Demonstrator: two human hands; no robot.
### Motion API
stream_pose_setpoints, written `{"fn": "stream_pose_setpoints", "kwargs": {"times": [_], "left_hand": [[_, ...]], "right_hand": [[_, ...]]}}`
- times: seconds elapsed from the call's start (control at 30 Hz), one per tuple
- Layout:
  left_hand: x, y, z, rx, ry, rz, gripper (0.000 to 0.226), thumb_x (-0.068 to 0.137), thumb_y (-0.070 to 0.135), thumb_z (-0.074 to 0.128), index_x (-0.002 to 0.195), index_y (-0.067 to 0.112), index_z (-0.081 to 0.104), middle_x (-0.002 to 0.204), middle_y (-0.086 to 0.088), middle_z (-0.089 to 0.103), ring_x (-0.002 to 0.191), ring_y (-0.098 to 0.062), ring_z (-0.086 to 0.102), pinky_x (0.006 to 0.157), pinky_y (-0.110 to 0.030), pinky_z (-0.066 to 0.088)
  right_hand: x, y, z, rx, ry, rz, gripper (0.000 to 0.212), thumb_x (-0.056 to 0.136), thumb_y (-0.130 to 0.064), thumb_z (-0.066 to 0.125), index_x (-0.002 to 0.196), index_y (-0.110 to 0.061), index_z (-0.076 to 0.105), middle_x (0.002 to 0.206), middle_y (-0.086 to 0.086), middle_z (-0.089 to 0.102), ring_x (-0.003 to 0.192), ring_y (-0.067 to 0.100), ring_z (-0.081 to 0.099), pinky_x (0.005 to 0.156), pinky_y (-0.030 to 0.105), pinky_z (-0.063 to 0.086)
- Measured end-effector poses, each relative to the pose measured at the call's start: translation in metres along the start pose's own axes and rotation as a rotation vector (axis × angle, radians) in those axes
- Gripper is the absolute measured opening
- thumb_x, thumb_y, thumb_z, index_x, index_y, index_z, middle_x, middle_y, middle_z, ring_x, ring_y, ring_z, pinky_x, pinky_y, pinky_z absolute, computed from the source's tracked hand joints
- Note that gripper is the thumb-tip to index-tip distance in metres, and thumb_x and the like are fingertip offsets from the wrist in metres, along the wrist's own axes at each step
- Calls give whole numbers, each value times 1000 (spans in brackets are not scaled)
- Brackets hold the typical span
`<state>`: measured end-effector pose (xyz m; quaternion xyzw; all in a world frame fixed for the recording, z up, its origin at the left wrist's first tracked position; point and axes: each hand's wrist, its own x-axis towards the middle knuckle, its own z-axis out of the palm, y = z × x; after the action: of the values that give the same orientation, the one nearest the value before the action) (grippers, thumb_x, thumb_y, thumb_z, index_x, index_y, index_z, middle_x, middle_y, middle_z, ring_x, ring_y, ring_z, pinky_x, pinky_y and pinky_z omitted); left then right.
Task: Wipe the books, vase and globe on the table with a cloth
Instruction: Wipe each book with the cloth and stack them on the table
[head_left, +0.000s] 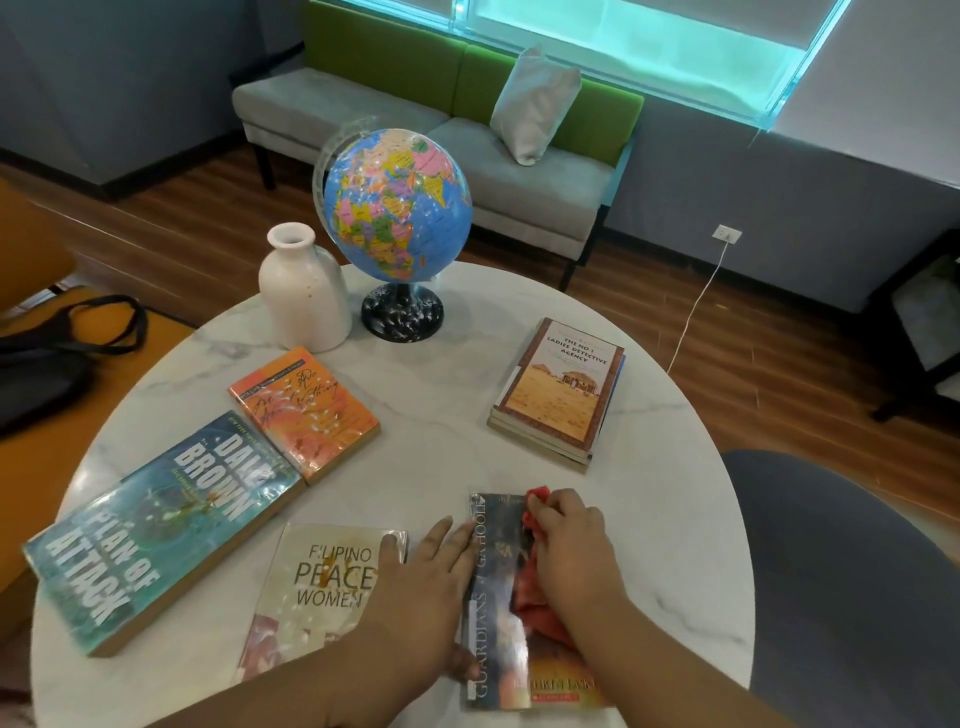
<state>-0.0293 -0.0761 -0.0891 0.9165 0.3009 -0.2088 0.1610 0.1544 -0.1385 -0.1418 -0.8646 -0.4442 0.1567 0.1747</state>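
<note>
A dark "Guardians" book (496, 597) lies near the front edge of the round marble table (431, 395). My right hand (569, 545) grips a red cloth (535, 603) and presses it on that cover. With straight fingers, my left hand (431, 577) rests along the book's left edge. Beside it lies a pale "Filipino Peace Women" book (317, 587). A teal "Plan of Attack" book (156, 525) and an orange book (304, 413) lie at the left. A stack of books (558, 392) sits at the right. A white vase (304, 288) and a globe (397, 208) stand at the back.
A grey and green sofa (519, 171) with a white cushion (535, 106) stands behind the table. A dark bag (47, 358) lies on an orange seat at the left. A grey chair (841, 571) is at the right, and a white cable (696, 312) runs to a wall socket.
</note>
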Motion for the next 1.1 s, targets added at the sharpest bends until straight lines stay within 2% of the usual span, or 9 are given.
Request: {"fn": "stream_pose_setpoints", "kwargs": {"times": [0.07,0.17,0.3,0.43,0.53,0.63,0.87,1.0,1.1], "left_hand": [[0,0,0,6,4,0,116,74,65,65,154,18,-4,160,6,-16,147,-15,-16,112,-59,1],[0,1,0,7,11,-1,116,73,65,66,154,16,-2,161,3,-13,147,-16,-15,112,-59,1],[-2,1,0,6,9,-2,114,75,65,64,154,18,-3,161,3,-11,148,-16,-14,112,-59,1],[-3,1,2,-13,21,-15,113,74,65,65,154,18,-1,161,5,-4,148,-16,-12,112,-59,3],[-3,2,1,16,37,-15,112,74,64,65,154,17,1,161,4,-2,148,-15,-9,112,-57,5],[-4,3,0,31,47,-20,111,75,65,64,153,18,1,161,4,1,148,-16,-5,112,-55,8],[-5,4,1,23,111,-23,109,70,67,66,152,19,12,153,4,17,141,-20,15,108,-44,20],[-4,4,1,31,129,-25,111,69,68,66,152,20,11,152,4,19,139,-20,18,109,-41,22],[-5,4,3,29,135,-26,113,68,69,66,153,21,8,150,5,21,138,-20,20,110,-40,23]], "right_hand": [[-6,-22,9,-40,-75,-185,40,98,-24,46,137,-33,48,132,-10,41,116,13,40,100,28,39],[8,-35,11,16,-198,-285,35,98,-30,48,133,-35,51,128,-10,46,119,19,44,104,32,40],[17,-2,-12,-1,-55,-143,34,99,-24,45,128,-37,56,120,-12,46,100,8,44,94,23,41],[9,7,-13,41,54,65,28,101,-30,38,125,-35,51,117,-10,43,80,0,40,90,27,45],[-20,-16,7,25,-101,-152,37,98,-28,43,134,-37,47,125,-8,41,103,10,41,101,34,42],[-58,-9,8,-43,-182,-409,40,95,-38,42,135,-36,50,130,-8,48,109,23,48,96,33,46],[-58,24,-18,-12,-20,-136,37,102,-28,41,137,-35,50,124,-15,44,117,18,42,103,29,39],[-99,0,4,-103,-229,-472,37,90,-37,52,127,-38,57,118,-8,56,101,26,55,88,40,53],[-110,23,0,-125,-168,-491,35,88,-49,48,121,-46,60,112,-17,57,98,14,51,83,27,53]]}}
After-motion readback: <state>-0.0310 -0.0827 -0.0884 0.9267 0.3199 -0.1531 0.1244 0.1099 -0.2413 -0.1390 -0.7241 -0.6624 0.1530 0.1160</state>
